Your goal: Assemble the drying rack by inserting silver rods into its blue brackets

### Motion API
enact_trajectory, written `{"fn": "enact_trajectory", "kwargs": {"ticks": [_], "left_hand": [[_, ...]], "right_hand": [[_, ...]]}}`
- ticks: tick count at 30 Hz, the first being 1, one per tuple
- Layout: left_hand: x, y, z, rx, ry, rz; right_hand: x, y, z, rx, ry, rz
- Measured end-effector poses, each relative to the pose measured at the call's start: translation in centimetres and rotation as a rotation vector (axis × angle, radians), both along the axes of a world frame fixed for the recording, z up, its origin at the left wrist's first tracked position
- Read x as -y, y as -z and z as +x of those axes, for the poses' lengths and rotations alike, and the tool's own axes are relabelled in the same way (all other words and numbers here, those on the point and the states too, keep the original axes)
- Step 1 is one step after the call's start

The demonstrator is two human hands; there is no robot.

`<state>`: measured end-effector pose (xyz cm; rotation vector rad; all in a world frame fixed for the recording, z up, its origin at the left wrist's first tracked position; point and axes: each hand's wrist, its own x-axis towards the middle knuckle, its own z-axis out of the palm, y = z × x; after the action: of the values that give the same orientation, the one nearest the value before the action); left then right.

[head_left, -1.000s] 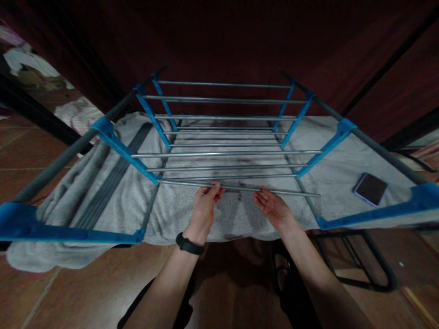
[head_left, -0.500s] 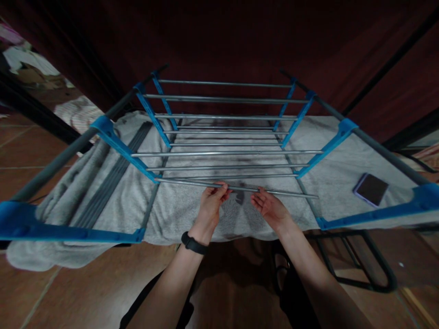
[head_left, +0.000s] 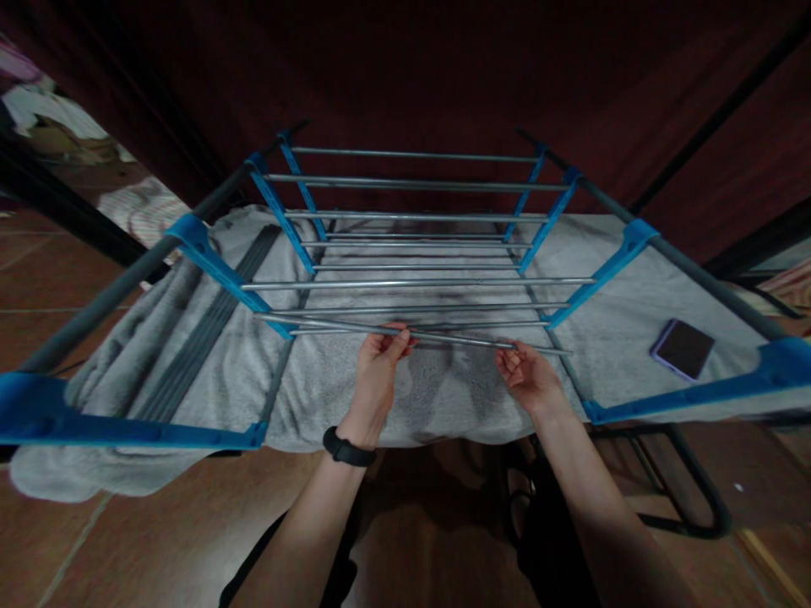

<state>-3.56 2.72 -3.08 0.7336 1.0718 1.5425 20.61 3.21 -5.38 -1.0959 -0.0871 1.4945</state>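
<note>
A thin grey metal rod (head_left: 456, 339) lies across both my hands, slightly tilted with its left end higher. My left hand (head_left: 378, 359), a black band on its wrist, pinches the rod left of its middle between thumb and fingers. Toward the right end, the fingertips of my right hand (head_left: 527, 373) are closed on the same rod, palm partly turned up. Just beyond stands a rack with blue plastic side brackets (head_left: 214, 274) and several metal crossbars (head_left: 418, 283). The rod's left end overlaps the near left bracket in view; whether they touch I cannot tell.
A grey fleece blanket (head_left: 437, 397) covers the surface under the rack. Several loose rods (head_left: 209, 329) lie on it at left. A phone (head_left: 683, 349) rests at right. Near the front right is a dark metal frame (head_left: 684, 531). A dark red curtain (head_left: 405, 76) hangs behind.
The rod has shifted left and slightly up. My left hand has moved a little left with it, while my right hand has slid right, so the hands are farther apart.
</note>
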Motion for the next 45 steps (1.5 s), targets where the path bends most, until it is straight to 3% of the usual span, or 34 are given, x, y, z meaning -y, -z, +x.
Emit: {"fn": "enact_trajectory", "kwargs": {"ticks": [7, 13, 22, 27, 32, 40, 45], "left_hand": [[0.5, -0.7, 1.0, -0.103, 0.053, 0.083], [1.5, -1.6, 2.2, -0.212, 0.149, 0.176], [3.0, -2.3, 4.0, -0.121, 0.279, 0.206], [2.8, -3.4, 3.4, -0.165, 0.182, 0.240], [2.7, -5.7, 1.3, -0.291, 0.026, 0.354], [3.4, -10.6, -1.6, -0.466, -0.234, 0.618], [3.6, -11.2, -2.1, -0.502, -0.232, 0.658]], "right_hand": [[0.1, -0.3, -0.3, -0.010, 0.034, 0.032], [0.8, 0.2, -2.0, -0.112, -0.147, 0.097], [1.6, -0.3, -3.6, -0.106, -0.332, 0.169], [1.7, -0.5, -3.5, -0.073, -0.437, 0.161], [2.0, -0.8, -3.6, -0.057, -0.506, 0.164], [1.8, -0.2, -4.2, -0.006, -0.343, 0.121], [2.5, 0.2, -5.4, 0.007, -0.438, 0.181]]}}
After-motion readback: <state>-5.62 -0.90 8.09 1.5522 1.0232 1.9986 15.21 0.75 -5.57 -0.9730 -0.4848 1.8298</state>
